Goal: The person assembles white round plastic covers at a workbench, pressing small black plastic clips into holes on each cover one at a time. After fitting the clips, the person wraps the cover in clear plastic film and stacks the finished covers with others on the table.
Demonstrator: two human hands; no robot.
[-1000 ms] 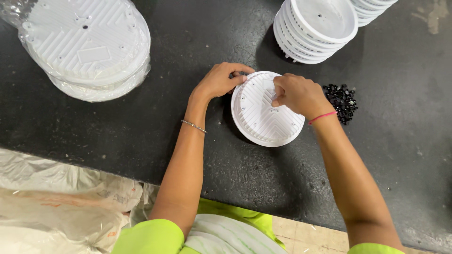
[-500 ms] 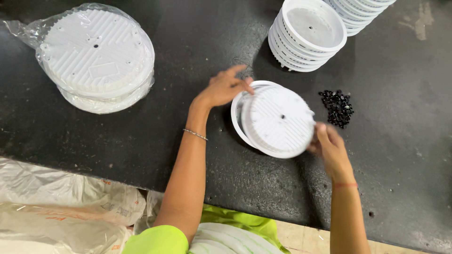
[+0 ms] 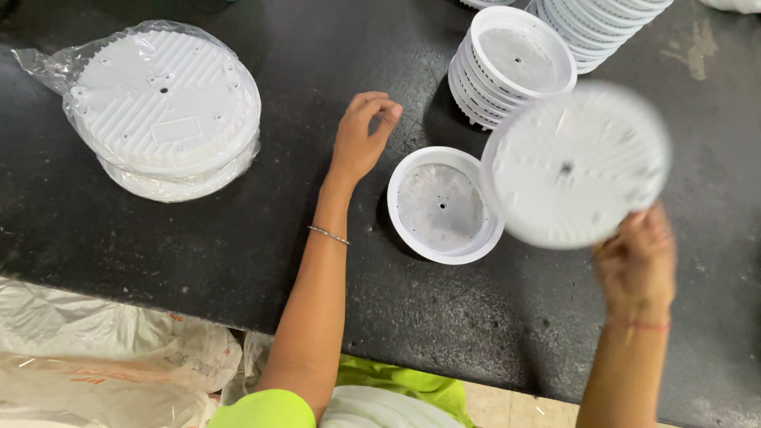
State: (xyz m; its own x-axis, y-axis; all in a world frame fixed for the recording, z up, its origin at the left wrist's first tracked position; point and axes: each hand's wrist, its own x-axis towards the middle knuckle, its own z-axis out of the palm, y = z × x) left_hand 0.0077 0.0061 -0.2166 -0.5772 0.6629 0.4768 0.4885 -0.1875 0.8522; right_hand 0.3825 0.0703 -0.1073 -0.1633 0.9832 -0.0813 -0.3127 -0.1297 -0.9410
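Head camera view, looking down on a person working at a dark, speckled black worktop. The right hand is gripping a round white ribbed plastic disc by its near edge, fingers pinching the rim, and is holding it raised and tilted above the surface at the right; the disc is blurring with motion, so its fine detail cannot be made out. Holding it by the edge is leaving its ribbed face and small centre hole uncovered.

The left hand is hovering just to the left of a shallow round white plastic dish, which is lying open side up on the worktop near the middle. The fingers are loosely curled with thumb and fingertips drawn close together, gripping nothing that can be seen (anything tiny between them would be too small to tell).

Just beyond the dish, a nested stack of similar white dishes is standing, with a second leaning stack behind it at the far right, both within easy reach. At the far left, a pile of white ribbed discs in a clear plastic bag is resting well apart from the hands.

Along the near edge, crumpled pale plastic sacking is lying below the worktop, beside the person's bright green sleeves.
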